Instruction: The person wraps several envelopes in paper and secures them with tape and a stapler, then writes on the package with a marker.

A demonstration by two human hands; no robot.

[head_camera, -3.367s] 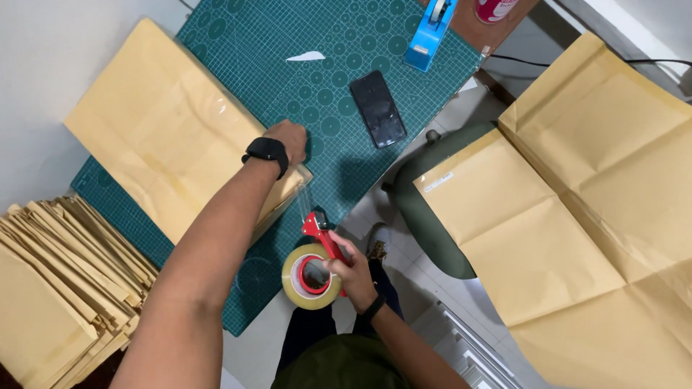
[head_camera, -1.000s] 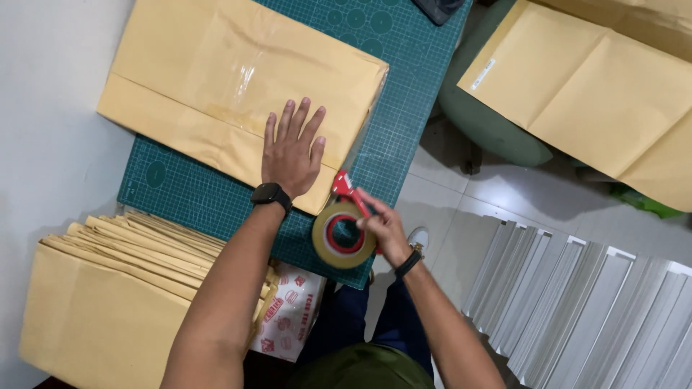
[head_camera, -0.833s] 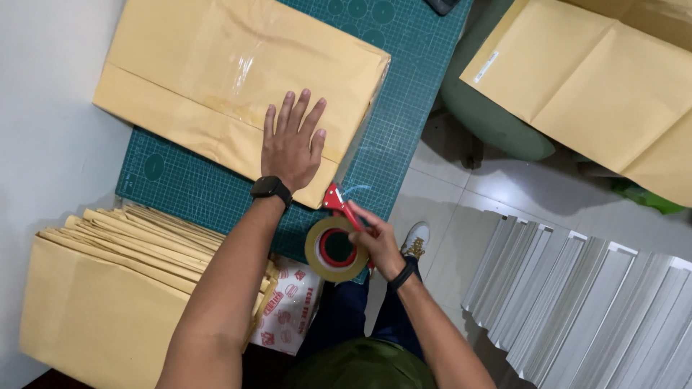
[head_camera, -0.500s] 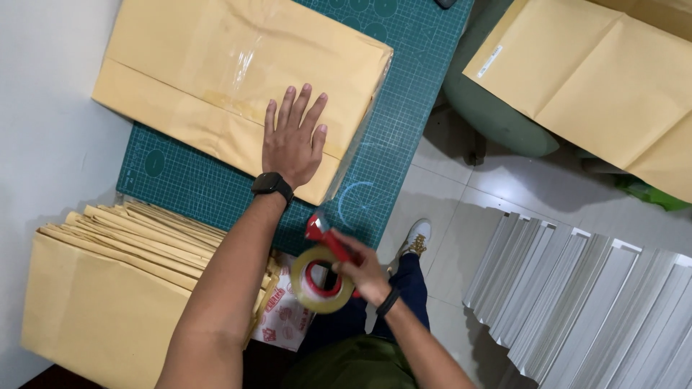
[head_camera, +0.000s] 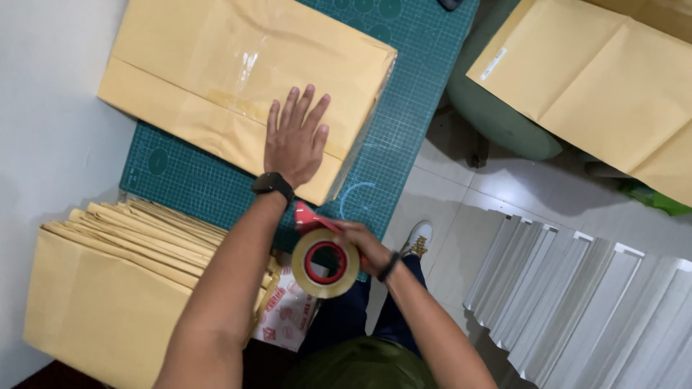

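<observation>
My left hand (head_camera: 295, 137) lies flat, fingers spread, on the near corner of a big yellow-brown padded envelope (head_camera: 216, 79) that rests on a green cutting mat (head_camera: 404, 108). A black watch is on that wrist. My right hand (head_camera: 360, 241) grips a red tape dispenser with a roll of clear tape (head_camera: 326, 261), held just off the mat's near edge, below the envelope's corner. A strip of clear tape shines across the envelope's face.
A stack of several yellow-brown envelopes (head_camera: 108, 288) lies at the lower left, with a red-and-white printed bag (head_camera: 285, 317) beside it. More envelopes (head_camera: 598, 79) cover a green chair at the upper right. White slatted panels (head_camera: 591, 302) lean at the lower right.
My right hand has pulled the tape roll down and away from the envelope's corner toward my body. My left hand has stayed pressed on the envelope.
</observation>
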